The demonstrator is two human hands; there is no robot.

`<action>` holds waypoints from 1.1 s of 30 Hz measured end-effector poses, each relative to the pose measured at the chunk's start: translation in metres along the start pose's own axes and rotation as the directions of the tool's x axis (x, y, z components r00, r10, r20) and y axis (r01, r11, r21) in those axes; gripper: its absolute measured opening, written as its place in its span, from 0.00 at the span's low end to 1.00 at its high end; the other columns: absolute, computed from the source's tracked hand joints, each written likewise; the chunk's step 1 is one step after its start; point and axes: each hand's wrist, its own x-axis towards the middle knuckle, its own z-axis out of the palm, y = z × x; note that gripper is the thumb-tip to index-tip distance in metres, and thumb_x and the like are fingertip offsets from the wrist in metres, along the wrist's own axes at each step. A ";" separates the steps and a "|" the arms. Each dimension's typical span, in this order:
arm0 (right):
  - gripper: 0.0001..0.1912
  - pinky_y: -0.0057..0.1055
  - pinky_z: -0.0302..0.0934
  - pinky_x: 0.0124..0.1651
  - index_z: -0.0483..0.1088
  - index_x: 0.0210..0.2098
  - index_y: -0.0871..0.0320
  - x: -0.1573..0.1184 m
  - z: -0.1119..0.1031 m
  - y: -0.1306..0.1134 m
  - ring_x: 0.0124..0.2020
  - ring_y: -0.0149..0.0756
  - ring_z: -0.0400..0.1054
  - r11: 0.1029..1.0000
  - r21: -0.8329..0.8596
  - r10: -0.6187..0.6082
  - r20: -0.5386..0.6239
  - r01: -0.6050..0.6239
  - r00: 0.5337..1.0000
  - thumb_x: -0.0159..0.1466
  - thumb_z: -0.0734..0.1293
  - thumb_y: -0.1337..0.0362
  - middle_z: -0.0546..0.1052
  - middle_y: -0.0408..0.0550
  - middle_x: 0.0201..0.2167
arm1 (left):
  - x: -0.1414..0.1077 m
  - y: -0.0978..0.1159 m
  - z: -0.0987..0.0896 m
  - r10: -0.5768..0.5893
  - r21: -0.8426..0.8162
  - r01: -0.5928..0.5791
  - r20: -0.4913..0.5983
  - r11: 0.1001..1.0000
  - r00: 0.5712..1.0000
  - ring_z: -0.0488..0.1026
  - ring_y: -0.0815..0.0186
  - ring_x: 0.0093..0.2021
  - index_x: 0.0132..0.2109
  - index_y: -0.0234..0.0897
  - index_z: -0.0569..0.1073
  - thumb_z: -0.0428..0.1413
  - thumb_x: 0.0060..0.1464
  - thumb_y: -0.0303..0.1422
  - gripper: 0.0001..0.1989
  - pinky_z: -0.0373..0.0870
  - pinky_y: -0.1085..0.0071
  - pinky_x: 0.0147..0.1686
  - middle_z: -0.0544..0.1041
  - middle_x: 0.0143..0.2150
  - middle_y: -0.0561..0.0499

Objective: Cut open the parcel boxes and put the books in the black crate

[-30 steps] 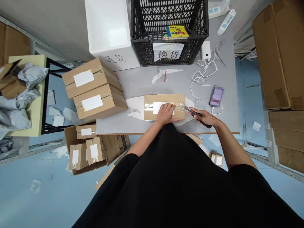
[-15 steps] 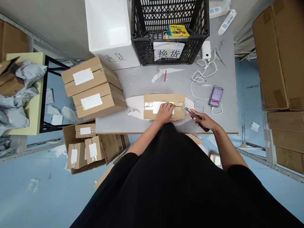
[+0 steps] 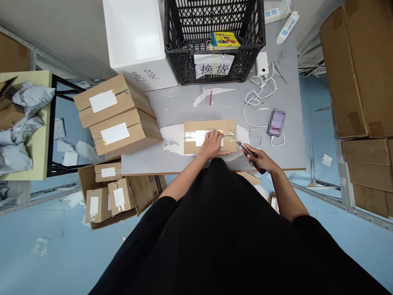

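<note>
Two labelled cartons [image 3: 124, 141] sat side by side at the left of a grey worktable [image 3: 172, 106], with an open carton of small parcels [image 3: 107, 196] on the floor below its near edge. To their right, a flat brown cardboard box [image 3: 196, 128] lay close to that near edge, with bare table to its left and far side. The person's left hand [image 3: 211, 145] rested open and flat on the box's white label, pressing down without gripping. The right hand [image 3: 258, 159] was closed around a red-and-black utility knife [image 3: 251, 157], its blade at the box's taped right end; whether it touched could not be told. A skid along the tape could have sent the blade toward the left hand, and hard pressure could have shifted the box toward the edge. Further right, a white charging cable [image 3: 250, 110] and a pixelated phone [image 3: 276, 123] limited the room.
</note>
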 end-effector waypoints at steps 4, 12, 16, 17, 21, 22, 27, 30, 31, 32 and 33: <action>0.40 0.31 0.65 0.31 0.56 0.71 0.47 -0.001 -0.001 0.000 0.24 0.28 0.63 1.000 0.030 0.000 -0.010 0.000 1.000 0.62 0.69 0.55 0.70 0.42 0.33 | 0.002 0.001 0.002 -0.015 -0.008 0.015 0.013 1.000 1.000 0.66 0.43 0.56 0.57 0.31 0.69 0.57 0.51 0.61 0.40 0.57 0.51 0.56 0.71 0.54 0.32; 0.44 0.30 0.68 0.31 0.50 0.73 0.46 0.017 0.011 0.009 0.27 0.28 0.65 0.992 0.119 -0.012 -0.166 0.032 0.986 0.62 0.69 0.53 0.71 0.43 0.37 | 0.005 0.002 0.001 -0.014 -0.025 0.015 0.020 1.000 1.000 0.66 0.44 0.56 0.57 0.31 0.69 0.57 0.49 0.63 0.42 0.59 0.50 0.57 0.71 0.53 0.33; 0.47 0.35 0.73 0.36 0.39 0.75 0.46 0.042 0.043 0.023 0.32 0.33 0.70 0.979 0.205 0.081 -0.317 -0.015 0.945 0.63 0.65 0.51 0.73 0.47 0.42 | 0.003 -0.012 -0.017 -0.067 -0.056 0.065 -0.036 0.996 0.997 0.64 0.47 0.60 0.61 0.34 0.67 0.54 0.54 0.60 0.39 0.58 0.52 0.60 0.69 0.59 0.34; 0.49 0.35 0.73 0.37 0.36 0.75 0.45 0.047 0.052 0.028 0.33 0.33 0.70 0.975 0.222 0.104 -0.336 -0.029 0.936 0.62 0.65 0.52 0.73 0.47 0.43 | 0.002 -0.020 -0.024 -0.115 -0.049 0.112 -0.064 0.992 0.991 0.63 0.47 0.61 0.61 0.36 0.67 0.53 0.57 0.58 0.36 0.57 0.51 0.61 0.68 0.61 0.35; 0.49 0.33 0.71 0.38 0.45 0.74 0.43 0.062 0.083 0.041 0.32 0.32 0.69 0.977 0.214 0.093 -0.411 -0.003 0.907 0.56 0.66 0.56 0.74 0.44 0.44 | 0.001 -0.067 -0.048 -0.375 -0.003 0.380 -0.175 0.925 0.910 0.57 0.44 0.66 0.60 0.40 0.71 0.50 0.63 0.48 0.25 0.51 0.45 0.64 0.67 0.64 0.37; 0.47 0.33 0.70 0.38 0.51 0.72 0.46 0.064 0.090 0.042 0.32 0.32 0.68 0.981 0.192 0.080 -0.426 0.004 0.901 0.55 0.66 0.56 0.74 0.44 0.42 | 0.002 -0.078 -0.052 -0.433 -0.021 0.436 -0.180 0.900 0.884 0.57 0.44 0.67 0.59 0.40 0.72 0.49 0.63 0.47 0.23 0.52 0.44 0.64 0.68 0.64 0.38; 0.39 0.34 0.69 0.40 0.62 0.65 0.52 0.072 0.117 0.039 0.38 0.36 0.67 0.990 0.135 0.041 -0.513 0.033 0.857 0.55 0.66 0.52 0.74 0.47 0.42 | 0.005 -0.113 -0.063 -0.553 -0.205 0.545 0.020 0.813 0.833 0.72 0.52 0.51 0.48 0.42 0.77 0.49 0.63 0.44 0.17 0.67 0.57 0.51 0.76 0.49 0.42; 0.38 0.33 0.69 0.41 0.59 0.65 0.51 0.083 0.119 0.034 0.39 0.35 0.69 0.979 0.185 0.036 -0.585 0.091 0.810 0.57 0.65 0.49 0.73 0.48 0.45 | -0.004 -0.115 -0.068 -0.598 -0.188 0.598 0.062 0.779 0.799 0.74 0.55 0.43 0.43 0.42 0.77 0.51 0.62 0.45 0.15 0.68 0.62 0.44 0.76 0.43 0.44; 0.39 0.32 0.69 0.40 0.57 0.67 0.50 0.089 0.117 0.031 0.38 0.34 0.69 0.976 0.193 0.036 -0.602 0.102 0.797 0.58 0.64 0.48 0.72 0.48 0.46 | -0.011 -0.114 -0.069 -0.609 -0.175 0.610 0.063 0.773 0.790 0.74 0.55 0.42 0.42 0.42 0.77 0.52 0.62 0.45 0.14 0.67 0.62 0.42 0.76 0.42 0.45; 0.40 0.32 0.69 0.40 0.54 0.68 0.49 0.095 0.114 0.029 0.38 0.34 0.69 0.977 0.187 0.032 -0.613 0.105 0.790 0.59 0.62 0.47 0.72 0.49 0.47 | -0.018 -0.111 -0.070 -0.615 -0.168 0.616 0.062 0.770 0.786 0.73 0.55 0.41 0.41 0.42 0.76 0.52 0.62 0.45 0.14 0.67 0.63 0.41 0.76 0.41 0.45; 0.41 0.33 0.69 0.41 0.49 0.71 0.48 0.101 0.110 0.026 0.38 0.34 0.69 0.982 0.159 0.013 -0.589 0.100 0.808 0.61 0.60 0.47 0.71 0.50 0.49 | -0.026 -0.108 -0.069 -0.616 -0.169 0.615 0.057 0.770 0.786 0.73 0.56 0.41 0.41 0.42 0.76 0.51 0.62 0.45 0.14 0.66 0.64 0.40 0.76 0.40 0.46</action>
